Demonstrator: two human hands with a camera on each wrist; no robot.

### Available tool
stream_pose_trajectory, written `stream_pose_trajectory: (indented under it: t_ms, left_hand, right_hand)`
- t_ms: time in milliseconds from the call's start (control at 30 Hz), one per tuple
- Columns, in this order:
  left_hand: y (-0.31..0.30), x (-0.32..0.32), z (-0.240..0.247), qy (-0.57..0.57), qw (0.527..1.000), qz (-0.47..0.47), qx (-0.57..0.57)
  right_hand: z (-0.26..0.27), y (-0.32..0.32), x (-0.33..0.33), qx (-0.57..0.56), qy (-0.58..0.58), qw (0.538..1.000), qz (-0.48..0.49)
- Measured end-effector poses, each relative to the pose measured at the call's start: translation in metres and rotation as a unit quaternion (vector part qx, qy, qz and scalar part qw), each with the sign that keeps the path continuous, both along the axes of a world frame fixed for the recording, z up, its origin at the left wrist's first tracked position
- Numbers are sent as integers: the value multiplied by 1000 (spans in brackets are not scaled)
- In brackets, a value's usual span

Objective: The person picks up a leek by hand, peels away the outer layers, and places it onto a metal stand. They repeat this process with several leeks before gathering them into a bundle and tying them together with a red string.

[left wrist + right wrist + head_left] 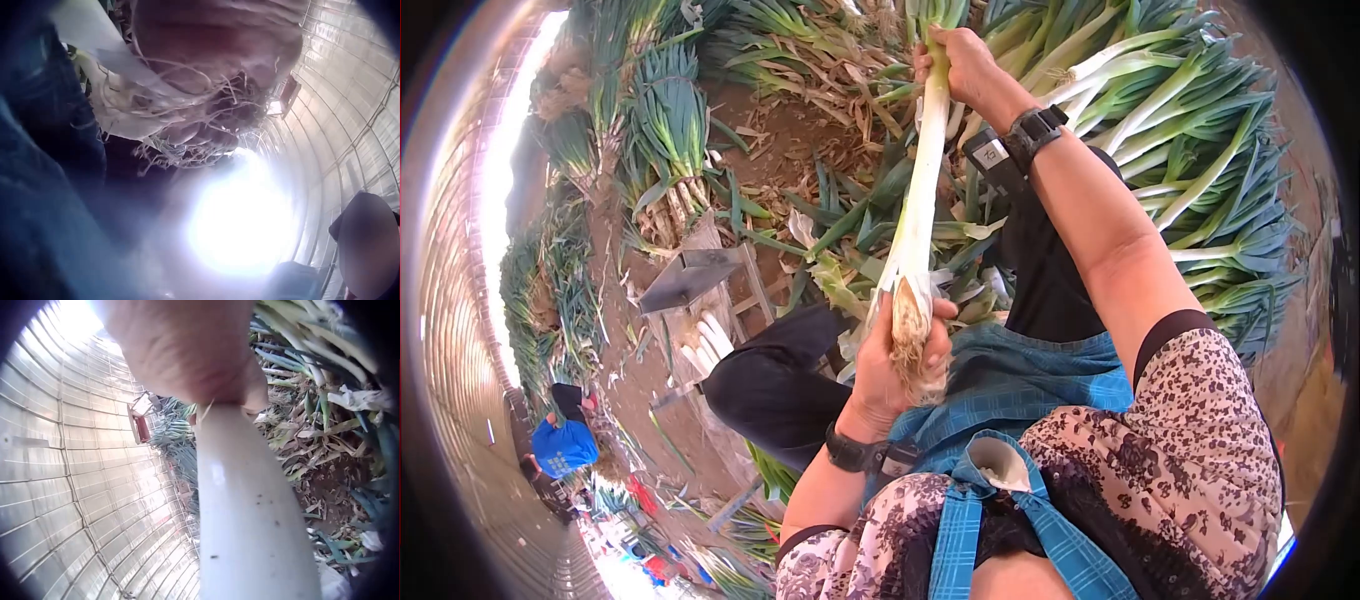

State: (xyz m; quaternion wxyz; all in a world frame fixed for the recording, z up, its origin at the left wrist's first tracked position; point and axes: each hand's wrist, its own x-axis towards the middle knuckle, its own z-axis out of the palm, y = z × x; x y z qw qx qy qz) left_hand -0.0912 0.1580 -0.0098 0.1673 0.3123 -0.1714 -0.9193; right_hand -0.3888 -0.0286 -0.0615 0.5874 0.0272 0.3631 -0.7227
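A long leek (920, 190) spans between the two hands in the head view. My right hand (975, 75) grips its upper stalk, just below the green leaves. Around the root end, my left hand (885, 365) has its thumb and fingers curled, with the stringy roots (912, 345) showing between them. Loose outer skin hangs beside the bulb. The left wrist view shows the roots (181, 119) against the left hand (219, 44). In the right wrist view, the white stalk (250, 506) runs down from the right hand (187, 350).
Many leeks (1210, 150) lie piled at the right. Tied bundles (670, 120) stand at the upper left. Peeled white leeks (708, 343) lie beside my knee, near a dark metal plate (688, 280). Leaf scraps cover the ground. A person in blue (563, 447) is at the far left.
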Motion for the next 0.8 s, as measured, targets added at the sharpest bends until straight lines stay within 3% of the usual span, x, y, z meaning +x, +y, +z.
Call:
stream_pose_trajectory:
  t_ms: [133, 333, 400, 467, 533, 600, 633, 667, 700, 733, 767, 800]
  left_hand:
    - [8, 30, 14, -24, 1000, 2, -10]
    - [21, 52, 38, -89, 993, 49, -63]
    - [20, 54, 41, -71, 994, 40, -79]
    - [25, 60, 44, -69, 994, 33, -78]
    - [32, 75, 45, -117, 986, 21, -120]
    - [34, 90, 36, -109, 985, 40, -128]
    - [30, 90, 29, -166, 971, 98, -142]
    - [22, 88, 25, -222, 950, 152, -155]
    - [8, 80, 22, -226, 944, 179, -161]
    - [-5, 71, 13, -226, 934, 212, -177]
    - [-22, 60, 1, -225, 932, 218, -179]
    - [-39, 51, -14, -227, 930, 227, -182]
  right_hand:
    - [-6, -15, 2, 55, 4, 995, -88]
    - [4, -19, -10, 78, 15, 992, -97]
    - [9, -16, -21, 48, 98, 992, -68]
    - [19, -15, -38, 75, 98, 985, -117]
    - [23, -6, -81, 59, 179, 953, -238]
    - [63, 45, -132, 108, 338, 904, -238]
    - [62, 65, -180, 167, 552, 800, -166]
    - [63, 86, -224, 335, 785, 513, -91]
    - [64, 106, -268, 419, 861, 266, -108]
    - [89, 141, -260, 474, 848, 201, -125]
    - [82, 178, -295, 504, 829, 213, -117]
    - [67, 215, -322, 533, 816, 188, -122]
